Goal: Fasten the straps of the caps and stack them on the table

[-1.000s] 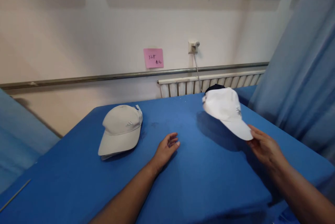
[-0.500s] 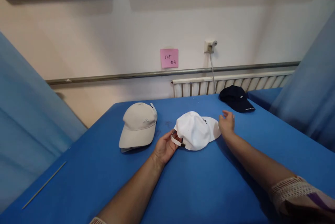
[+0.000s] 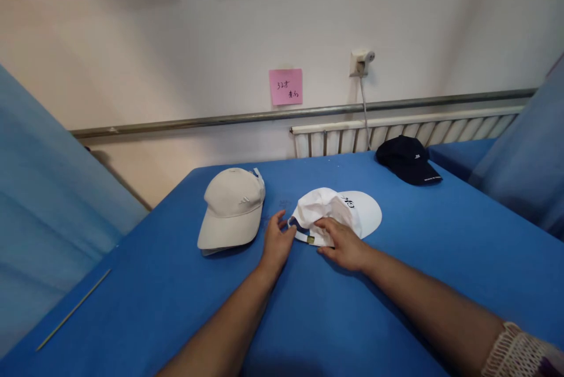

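A white cap (image 3: 348,211) lies on the blue table (image 3: 396,295), brim pointing right, its crown crumpled. My right hand (image 3: 343,242) presses down on the back of the crown, fingers laid over the fabric. My left hand (image 3: 277,240) rests at the cap's rear strap, fingertips touching the band. A beige cap (image 3: 231,206) sits just left of my left hand, apart from it.
A dark navy cap (image 3: 409,160) lies at the table's far right corner. A thin stick (image 3: 73,309) lies near the left edge. Blue curtains hang at both sides. A radiator (image 3: 396,133), wall socket and pink note (image 3: 285,87) are behind.
The white cap was carried from the right and set down mid-table. My right hand moved from the brim onto the crown's back, and the crown is now flattened.
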Action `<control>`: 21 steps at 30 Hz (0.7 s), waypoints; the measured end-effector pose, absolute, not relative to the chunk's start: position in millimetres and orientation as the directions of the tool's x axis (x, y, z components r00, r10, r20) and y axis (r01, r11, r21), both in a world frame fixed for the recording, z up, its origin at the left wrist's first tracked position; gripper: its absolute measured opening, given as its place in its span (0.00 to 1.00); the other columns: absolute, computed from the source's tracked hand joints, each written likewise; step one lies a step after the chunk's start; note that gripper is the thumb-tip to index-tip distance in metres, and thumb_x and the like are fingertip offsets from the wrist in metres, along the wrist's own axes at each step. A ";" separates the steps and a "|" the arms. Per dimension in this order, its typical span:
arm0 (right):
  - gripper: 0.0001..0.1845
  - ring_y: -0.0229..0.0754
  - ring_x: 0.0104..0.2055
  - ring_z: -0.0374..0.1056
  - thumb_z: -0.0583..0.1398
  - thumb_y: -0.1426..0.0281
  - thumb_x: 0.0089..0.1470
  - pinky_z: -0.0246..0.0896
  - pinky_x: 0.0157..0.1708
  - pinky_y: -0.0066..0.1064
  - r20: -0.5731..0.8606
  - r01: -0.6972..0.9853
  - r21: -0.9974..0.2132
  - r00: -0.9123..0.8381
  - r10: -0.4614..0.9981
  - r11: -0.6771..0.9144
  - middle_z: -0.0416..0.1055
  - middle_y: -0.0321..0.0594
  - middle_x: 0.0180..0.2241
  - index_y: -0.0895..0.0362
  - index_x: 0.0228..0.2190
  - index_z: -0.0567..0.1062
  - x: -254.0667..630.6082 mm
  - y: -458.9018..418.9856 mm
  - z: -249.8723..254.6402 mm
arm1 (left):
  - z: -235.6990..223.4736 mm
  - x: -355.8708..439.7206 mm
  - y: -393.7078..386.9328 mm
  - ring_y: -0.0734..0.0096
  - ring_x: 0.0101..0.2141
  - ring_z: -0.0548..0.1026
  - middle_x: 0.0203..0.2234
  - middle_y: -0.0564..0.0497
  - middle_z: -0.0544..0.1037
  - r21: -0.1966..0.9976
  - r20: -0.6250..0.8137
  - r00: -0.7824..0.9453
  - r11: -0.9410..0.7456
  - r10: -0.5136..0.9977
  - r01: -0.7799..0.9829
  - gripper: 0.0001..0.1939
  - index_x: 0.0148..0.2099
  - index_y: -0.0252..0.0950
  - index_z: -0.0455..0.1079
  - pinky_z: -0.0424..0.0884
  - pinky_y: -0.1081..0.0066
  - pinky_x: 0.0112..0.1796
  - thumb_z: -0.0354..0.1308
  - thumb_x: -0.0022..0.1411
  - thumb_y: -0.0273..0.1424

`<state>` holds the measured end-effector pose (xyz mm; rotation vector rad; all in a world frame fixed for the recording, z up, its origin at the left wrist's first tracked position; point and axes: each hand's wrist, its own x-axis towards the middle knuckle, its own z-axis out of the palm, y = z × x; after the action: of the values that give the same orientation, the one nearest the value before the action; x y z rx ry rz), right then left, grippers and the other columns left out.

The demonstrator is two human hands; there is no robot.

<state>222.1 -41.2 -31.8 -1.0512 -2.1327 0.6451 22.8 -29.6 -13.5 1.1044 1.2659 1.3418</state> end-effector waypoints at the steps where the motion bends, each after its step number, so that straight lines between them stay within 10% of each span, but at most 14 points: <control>1: 0.32 0.50 0.53 0.63 0.64 0.73 0.47 0.58 0.53 0.44 0.342 0.492 -0.677 -0.448 0.826 0.548 0.66 0.46 0.51 0.54 0.53 0.62 223.7 -39.6 -34.6 | -13.3 23.4 -30.9 0.58 0.53 0.67 0.49 0.47 0.73 0.976 0.157 -0.106 -0.138 0.982 0.168 0.18 0.45 0.38 0.71 0.60 0.59 0.55 0.61 0.51 0.20; 4: 0.33 0.51 0.53 0.63 0.64 0.73 0.46 0.58 0.53 0.45 0.342 0.483 -0.686 -0.447 0.827 0.545 0.65 0.46 0.52 0.53 0.53 0.61 223.5 -40.0 -39.2 | -12.8 28.0 -36.2 0.59 0.53 0.66 0.48 0.47 0.73 0.695 0.361 0.264 -0.447 0.894 0.564 0.14 0.45 0.39 0.73 0.59 0.56 0.56 0.57 0.56 0.23; 10: 0.36 0.50 0.54 0.63 0.62 0.74 0.48 0.58 0.54 0.44 0.337 0.457 -0.720 -0.427 0.839 0.522 0.64 0.49 0.53 0.56 0.57 0.55 220.1 -40.8 -40.7 | -15.1 37.3 -39.1 0.50 0.59 0.59 0.58 0.44 0.63 0.496 0.193 0.517 -0.538 0.834 0.682 0.16 0.48 0.43 0.73 0.55 0.49 0.57 0.59 0.56 0.27; 21: 0.23 0.48 0.50 0.64 0.63 0.72 0.49 0.59 0.50 0.42 0.341 0.492 -0.667 -0.465 0.817 0.559 0.67 0.45 0.49 0.55 0.48 0.66 220.0 -39.3 -34.8 | -13.4 27.7 -24.5 0.57 0.53 0.68 0.54 0.42 0.70 0.955 0.091 0.346 -0.181 0.934 0.237 0.05 0.32 0.34 0.70 0.60 0.58 0.54 0.58 0.57 0.32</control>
<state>220.0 -39.3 -34.8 -1.0448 -2.1453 0.6462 27.7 -24.5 -13.4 1.6492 1.0660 0.9101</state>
